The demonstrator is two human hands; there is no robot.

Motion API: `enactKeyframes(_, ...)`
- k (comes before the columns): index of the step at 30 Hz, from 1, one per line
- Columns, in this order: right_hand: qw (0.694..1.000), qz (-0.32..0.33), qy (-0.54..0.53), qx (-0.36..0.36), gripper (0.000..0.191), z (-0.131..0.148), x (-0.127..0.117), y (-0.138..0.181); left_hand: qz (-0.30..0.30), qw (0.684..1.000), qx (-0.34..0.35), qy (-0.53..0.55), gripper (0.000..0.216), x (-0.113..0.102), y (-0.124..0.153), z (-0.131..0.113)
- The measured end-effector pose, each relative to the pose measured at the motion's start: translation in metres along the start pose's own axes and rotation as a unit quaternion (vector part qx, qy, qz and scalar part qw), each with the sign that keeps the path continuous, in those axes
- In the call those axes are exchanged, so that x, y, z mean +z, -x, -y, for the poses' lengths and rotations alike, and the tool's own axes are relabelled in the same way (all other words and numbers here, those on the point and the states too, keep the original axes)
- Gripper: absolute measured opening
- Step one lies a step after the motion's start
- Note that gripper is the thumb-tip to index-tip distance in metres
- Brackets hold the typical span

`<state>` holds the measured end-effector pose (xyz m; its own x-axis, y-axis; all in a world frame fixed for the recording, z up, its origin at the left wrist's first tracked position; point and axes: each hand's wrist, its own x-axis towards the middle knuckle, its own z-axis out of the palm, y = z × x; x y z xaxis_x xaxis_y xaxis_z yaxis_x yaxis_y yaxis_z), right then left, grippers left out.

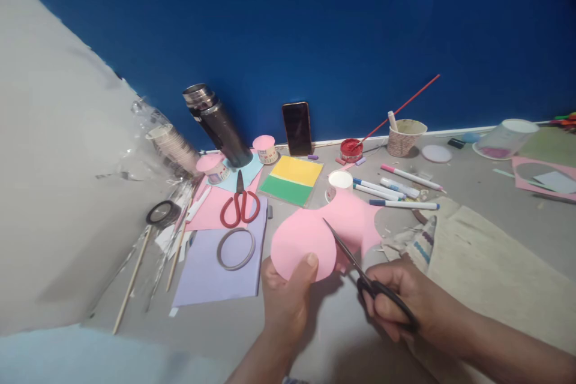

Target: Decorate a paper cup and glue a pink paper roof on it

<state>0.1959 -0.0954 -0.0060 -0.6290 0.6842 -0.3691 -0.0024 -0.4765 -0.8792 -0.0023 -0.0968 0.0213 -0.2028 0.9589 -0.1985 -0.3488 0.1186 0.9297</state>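
Observation:
My left hand (285, 297) pinches the lower edge of a sheet of pink paper (315, 234), thumb on top of its rounded, circle-shaped part. My right hand (396, 300) is closed through the handles of black scissors (360, 267). Their blades point up and left and lie against the pink paper, just right of the rounded part. Both hands hover low over the grey floor.
Red-handled scissors (240, 207), tape rings (236, 248), lilac and pink sheets, wooden sticks, a black flask (216, 123), paper cups, a phone (297, 128) leaning on the blue wall, yellow-green card (292, 180), a red paint pot (351, 149), markers (396, 189) and a cloth (486, 258) lie around.

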Motion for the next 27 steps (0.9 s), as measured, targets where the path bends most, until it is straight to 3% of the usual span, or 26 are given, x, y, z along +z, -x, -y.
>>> enactKeyframes(5,1.000,-0.008,0.001,0.009,0.070,-0.001,0.000,0.000,-0.020,1.000,0.000,0.024,0.040,0.000,-0.001,-0.003)
enactKeyframes(14,1.000,-0.014,0.011,0.022,0.071,0.003,0.003,0.002,0.054,0.998,-0.016,0.032,0.035,-0.001,-0.003,-0.007)
enactKeyframes(27,1.000,-0.014,0.014,0.006,0.071,0.006,0.002,0.004,0.056,0.997,-0.024,0.036,0.030,0.001,-0.003,-0.011)
